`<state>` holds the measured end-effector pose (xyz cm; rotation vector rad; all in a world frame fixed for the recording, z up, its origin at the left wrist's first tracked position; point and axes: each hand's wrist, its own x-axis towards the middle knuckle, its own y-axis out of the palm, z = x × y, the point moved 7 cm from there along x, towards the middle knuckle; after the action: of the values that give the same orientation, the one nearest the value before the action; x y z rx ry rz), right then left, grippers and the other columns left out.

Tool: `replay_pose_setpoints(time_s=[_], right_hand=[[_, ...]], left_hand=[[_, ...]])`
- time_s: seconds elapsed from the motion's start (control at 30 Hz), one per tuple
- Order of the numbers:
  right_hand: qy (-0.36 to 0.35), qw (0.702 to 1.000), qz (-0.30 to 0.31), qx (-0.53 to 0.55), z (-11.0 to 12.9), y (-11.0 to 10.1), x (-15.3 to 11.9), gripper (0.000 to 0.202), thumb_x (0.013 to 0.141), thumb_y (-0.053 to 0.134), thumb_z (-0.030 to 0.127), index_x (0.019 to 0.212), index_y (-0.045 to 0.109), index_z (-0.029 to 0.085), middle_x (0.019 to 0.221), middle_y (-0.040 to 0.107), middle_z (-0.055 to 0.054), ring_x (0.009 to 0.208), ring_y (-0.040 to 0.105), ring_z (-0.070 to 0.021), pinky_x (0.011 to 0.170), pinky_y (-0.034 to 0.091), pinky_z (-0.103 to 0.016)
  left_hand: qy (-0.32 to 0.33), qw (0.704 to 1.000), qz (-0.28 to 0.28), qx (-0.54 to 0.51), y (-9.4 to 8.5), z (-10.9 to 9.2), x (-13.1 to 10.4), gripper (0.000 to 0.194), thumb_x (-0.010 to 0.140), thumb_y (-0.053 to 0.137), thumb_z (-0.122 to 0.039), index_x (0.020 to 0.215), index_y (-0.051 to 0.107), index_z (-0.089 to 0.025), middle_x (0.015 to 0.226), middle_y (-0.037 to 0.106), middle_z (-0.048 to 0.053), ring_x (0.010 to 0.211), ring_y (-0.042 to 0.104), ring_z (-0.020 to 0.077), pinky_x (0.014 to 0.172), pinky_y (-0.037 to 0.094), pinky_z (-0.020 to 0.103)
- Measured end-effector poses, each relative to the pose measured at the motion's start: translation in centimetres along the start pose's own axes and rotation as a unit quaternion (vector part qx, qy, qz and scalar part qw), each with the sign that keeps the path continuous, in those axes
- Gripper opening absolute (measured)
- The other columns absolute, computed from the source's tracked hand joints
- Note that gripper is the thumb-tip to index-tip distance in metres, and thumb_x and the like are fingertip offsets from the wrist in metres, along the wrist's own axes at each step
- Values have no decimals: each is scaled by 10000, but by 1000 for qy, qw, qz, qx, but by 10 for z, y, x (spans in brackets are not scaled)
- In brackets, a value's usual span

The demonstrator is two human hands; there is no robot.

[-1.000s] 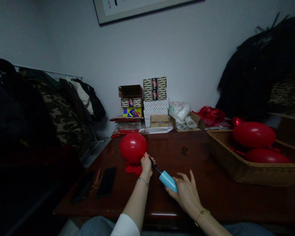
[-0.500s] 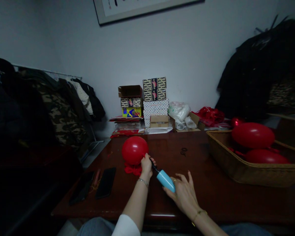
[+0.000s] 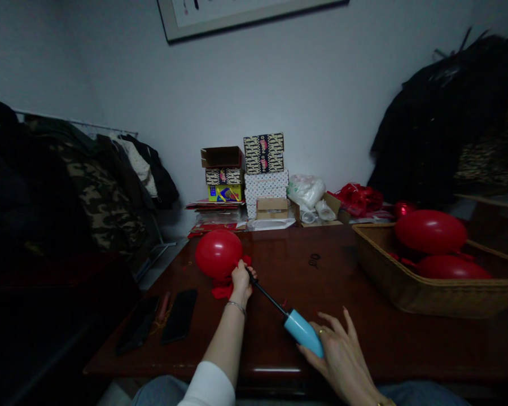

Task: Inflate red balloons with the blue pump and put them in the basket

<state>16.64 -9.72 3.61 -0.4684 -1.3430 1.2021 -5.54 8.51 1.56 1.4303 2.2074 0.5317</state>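
Observation:
A round, inflated red balloon [image 3: 218, 252] is at the left of the table, its neck end in my left hand [image 3: 240, 280]. My left fingers are closed around that neck and the tip of a balloon pump [image 3: 303, 332], and hide the join. The pump has a light blue barrel and a long stretch of black rod showing. My right hand [image 3: 344, 352] grips the blue barrel between thumb and fingers, with some fingers raised. Limp red balloons [image 3: 222, 291] lie under and behind the inflated one.
On the right of the table [image 3: 275, 355] stands a wicker basket [image 3: 432, 296] with large red balloons. Two dark phones [image 3: 179, 316] lie at left. Black loops [image 3: 314, 260] lie mid-table. Stacked boxes [image 3: 266, 189] and plastic bags [image 3: 307, 192] line the back.
My right hand has drawn the blue barrel back toward me and right, so more black rod shows. My left hand and the balloon have shifted slightly left; the balloon looks slightly bigger.

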Motion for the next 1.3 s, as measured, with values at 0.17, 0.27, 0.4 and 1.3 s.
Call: replay_pose_setpoints(time_s=[0.17, 0.27, 0.4, 1.3], right_hand=[[11, 1000, 0, 2, 1, 5, 13, 327, 776, 579, 439, 969, 658, 188, 891, 700, -45, 1065, 549, -258, 1104, 45, -544], [11, 1000, 6, 1, 8, 9, 27, 350, 778, 572, 453, 970, 658, 173, 878, 701, -57, 1065, 544, -263, 1101, 52, -538], [-2, 1000, 5, -1, 21, 14, 49, 356, 792, 540, 474, 946, 660, 176, 848, 699, -70, 1052, 543, -265, 1091, 58, -540], [0, 1000, 4, 4, -2, 1, 4, 325, 777, 575, 435, 989, 654, 201, 862, 703, -42, 1067, 552, -250, 1107, 72, -539]], left_hand=[[4, 1000, -2, -7, 2, 3, -4, 209, 845, 462, -334, 703, 392, -197, 428, 410, -69, 332, 399, 85, 365, 294, 188], [2, 1000, -7, -7, 2, 7, -11, 221, 849, 465, -347, 705, 388, -198, 435, 416, -66, 337, 405, 84, 369, 301, 188], [-8, 1000, 8, -10, 6, 15, -21, 251, 834, 502, -385, 707, 396, -196, 449, 426, -62, 343, 408, 82, 372, 310, 189], [-17, 999, -2, -27, -8, 10, -2, 334, 744, 620, -445, 703, 403, -195, 456, 408, -76, 339, 416, 78, 365, 324, 191]])
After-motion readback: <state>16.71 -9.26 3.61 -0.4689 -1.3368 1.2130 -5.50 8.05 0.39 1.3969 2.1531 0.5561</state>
